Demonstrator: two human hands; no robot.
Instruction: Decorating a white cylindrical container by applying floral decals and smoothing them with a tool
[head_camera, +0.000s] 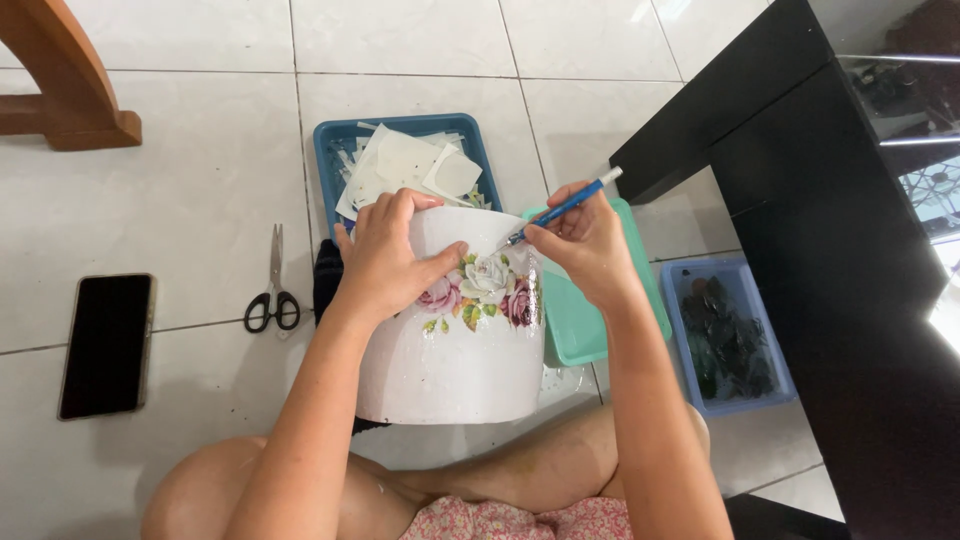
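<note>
A white pot (455, 365) lies tilted toward me above my crossed legs, with a flower picture (485, 288) of pink and white roses stuck on its side. My left hand (388, 255) grips the pot's far rim, thumb resting beside the flowers. My right hand (588, 245) holds a blue-handled brush (565, 207) like a pen, its tip touching the pot just above the white rose.
A blue tray (335, 150) of white paper cut-outs sits beyond the pot. A teal lid (590, 325) and a blue box (735, 335) of dark pieces lie right. Scissors (273, 290) and a black phone (107, 345) lie left. Black furniture (830, 250) stands right, a wooden leg (70, 90) top left.
</note>
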